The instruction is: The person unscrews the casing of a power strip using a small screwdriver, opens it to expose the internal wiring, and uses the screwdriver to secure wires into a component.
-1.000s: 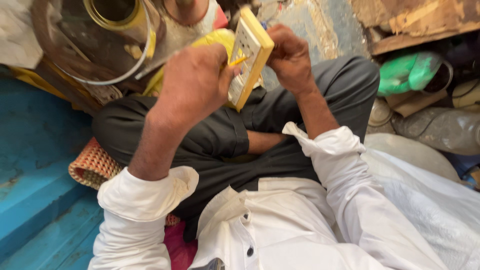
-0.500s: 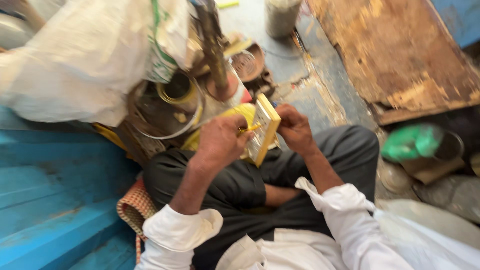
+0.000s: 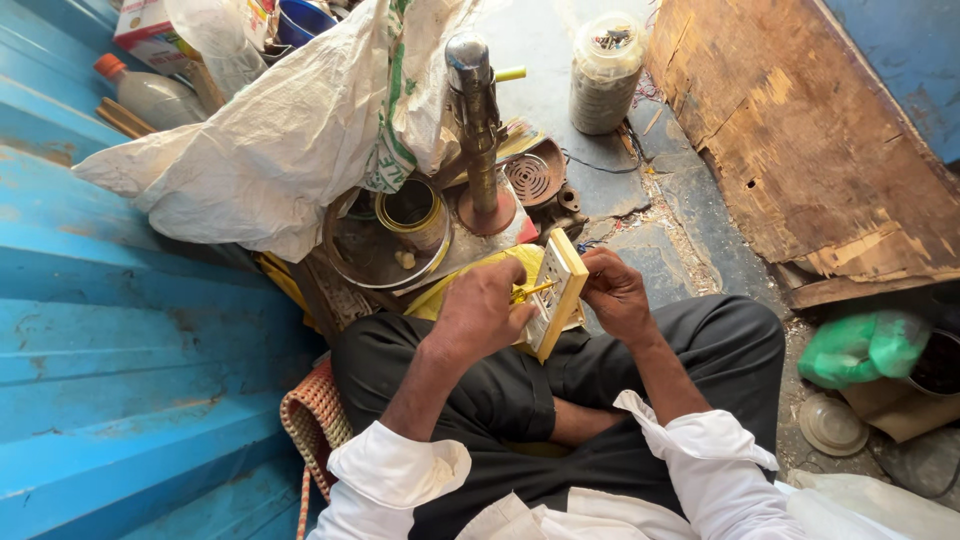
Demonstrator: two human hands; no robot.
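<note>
- A cramped floor workspace between a blue-painted wall point(image 3: 120, 330) on the person's left and a worn wooden board point(image 3: 800, 150) leaning at the upper right; the concrete floor point(image 3: 640, 230) ahead is littered with scraps.
- The person sits cross-legged in dark trousers, and the work is held above the lap, not resting on any surface.
- The cream switch plate point(image 3: 556, 290) stands on edge between the two hands, its long axis running from the lap up and away, tilted slightly to the right.
- The right hand point(image 3: 618, 295) grips the plate's far edge, fingers curled round it, and lies just right of it.
- The left hand point(image 3: 480, 312) is closed round a yellow-handled screwdriver point(image 3: 530, 291), whose shaft points rightward straight into the plate's face; the tip appears to touch it.
- So the tool meets the plate roughly square to its face, the left hand being the driving one and the right the steadying one.
- The point of contact is too small to make out, and whether a screw sits there cannot be told.
- The plate's back is hidden by the right hand, and its lower end is cut off behind the left hand's knuckles.
- Just beyond the hands: a metal stand with a chrome top point(image 3: 475, 130), a round tin point(image 3: 412, 212) and a white sack point(image 3: 290, 130).
</note>
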